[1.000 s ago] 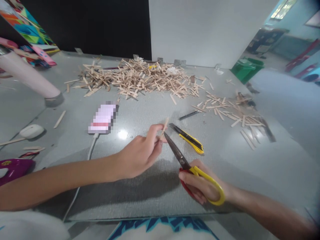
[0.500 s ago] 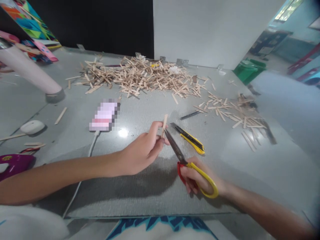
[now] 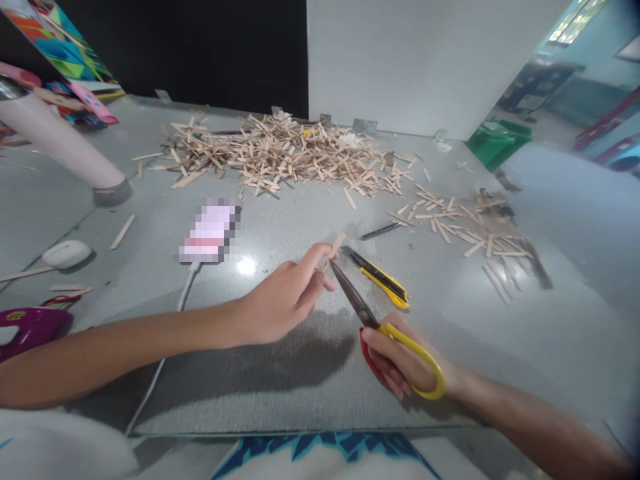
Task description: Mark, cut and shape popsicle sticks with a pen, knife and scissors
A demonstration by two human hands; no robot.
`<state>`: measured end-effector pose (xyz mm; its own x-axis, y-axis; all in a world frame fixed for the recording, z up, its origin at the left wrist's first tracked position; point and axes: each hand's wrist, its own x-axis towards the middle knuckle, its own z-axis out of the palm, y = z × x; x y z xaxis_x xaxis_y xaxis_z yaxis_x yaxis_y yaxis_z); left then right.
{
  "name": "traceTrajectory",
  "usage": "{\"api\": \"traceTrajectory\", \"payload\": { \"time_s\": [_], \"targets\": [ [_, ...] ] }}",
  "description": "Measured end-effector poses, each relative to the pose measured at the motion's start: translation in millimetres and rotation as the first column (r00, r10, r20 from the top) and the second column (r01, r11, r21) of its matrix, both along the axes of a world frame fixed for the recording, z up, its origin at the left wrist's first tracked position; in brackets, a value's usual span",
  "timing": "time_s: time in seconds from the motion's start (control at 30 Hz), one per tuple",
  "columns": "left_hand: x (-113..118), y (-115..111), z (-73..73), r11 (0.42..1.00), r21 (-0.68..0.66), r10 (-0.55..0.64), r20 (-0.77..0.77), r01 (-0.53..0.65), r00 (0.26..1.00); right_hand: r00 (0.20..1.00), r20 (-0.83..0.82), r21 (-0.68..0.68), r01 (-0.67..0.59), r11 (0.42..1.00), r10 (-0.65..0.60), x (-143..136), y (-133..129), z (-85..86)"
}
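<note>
A wooden strip (image 3: 336, 247) was pinched in the left hand (image 3: 283, 300) above the table (image 3: 280, 230); scissors (image 3: 363, 308) were gripped by the right hand (image 3: 400, 357), their tip just beside the strip.

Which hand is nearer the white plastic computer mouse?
Left. The left hand is right of the white plastic computer mouse, across the pixelated phone's white cable; the right hand is farther right, in the scissors' handles.
</note>
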<state>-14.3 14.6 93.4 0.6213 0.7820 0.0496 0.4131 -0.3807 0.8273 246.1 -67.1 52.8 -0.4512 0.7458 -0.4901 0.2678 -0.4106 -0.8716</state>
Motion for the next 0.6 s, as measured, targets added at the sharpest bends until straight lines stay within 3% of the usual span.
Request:
{"api": "traceTrajectory", "payload": {
  "time_s": [0.2,0.33,0.6],
  "targets": [
    [3,0,10.0,0.995,-0.101,0.0,0.036,0.004,0.999,1.0,-0.012,0.04,0.016,0.999,-0.015,-4,3,5.8],
    [2,1,10.9,0.995,-0.1,-0.001,-0.002,0.001,1.0,1.0,-0.025,0.053,0.0,0.999,0.001,-4,5,4.0],
    [-10,10,18.5,0.985,0.173,0.041,-0.297,0.011,0.954,1.0,0.012,0.064,0.005,0.998,-0.006,-1,5,-2.2]
  ]
}}
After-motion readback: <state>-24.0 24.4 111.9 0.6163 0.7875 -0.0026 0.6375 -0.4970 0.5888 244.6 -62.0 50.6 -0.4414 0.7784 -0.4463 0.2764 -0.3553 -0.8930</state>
